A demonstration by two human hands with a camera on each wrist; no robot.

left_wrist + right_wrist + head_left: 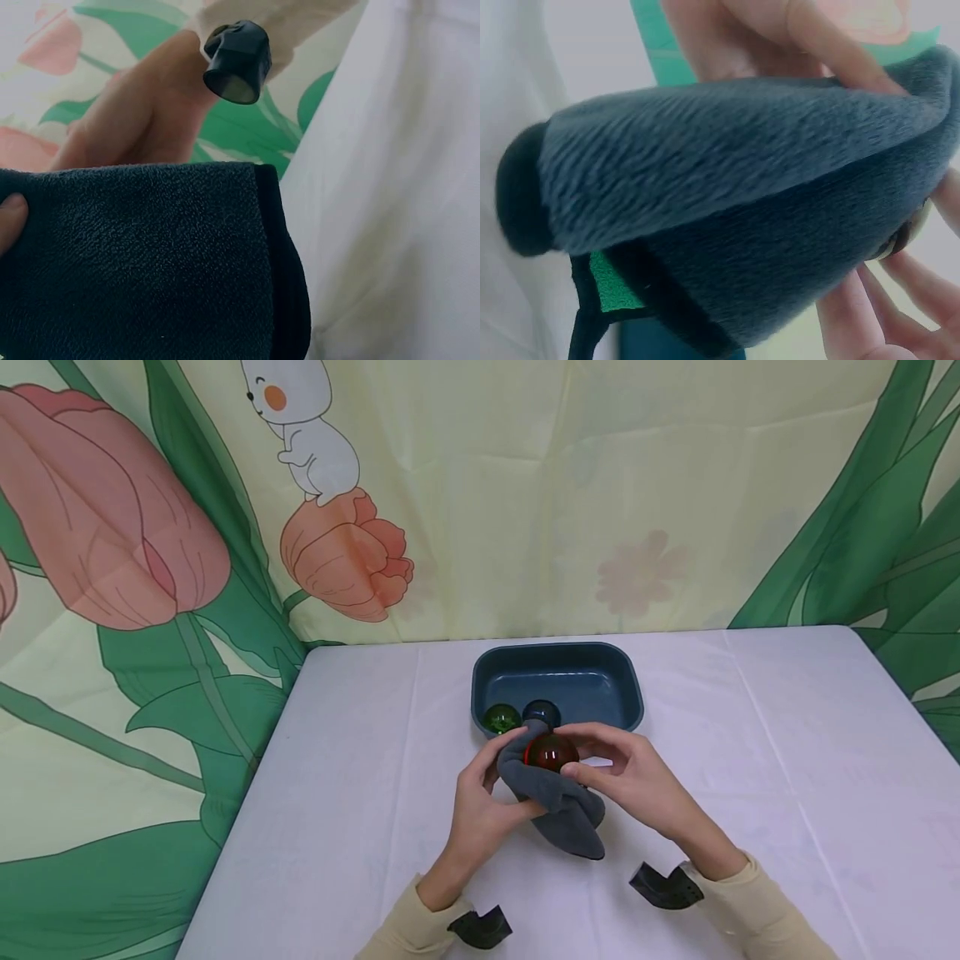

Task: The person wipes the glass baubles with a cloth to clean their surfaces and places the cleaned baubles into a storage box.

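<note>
Near the front of the tray, a shiny dark red ball (552, 752) is pinched between the thumb and fingers of my right hand (633, 770). My left hand (483, 810) grips a grey-blue cloth (564, 814), which lies against the ball's left side and underside. The cloth's loose end hangs toward me. Folded cloth (142, 255) fills the lower left wrist view and hides most of the left fingers. In the right wrist view the cloth (727, 157) covers nearly all of the ball, leaving a sliver at the right.
A dark blue rectangular tray (634, 693) stands at the back of the white-covered table (360, 760). Inside its front left part lie a green glassy ball (501, 718) and a dark blue ball (542, 712). A flower-printed curtain (510, 527) hangs behind the table.
</note>
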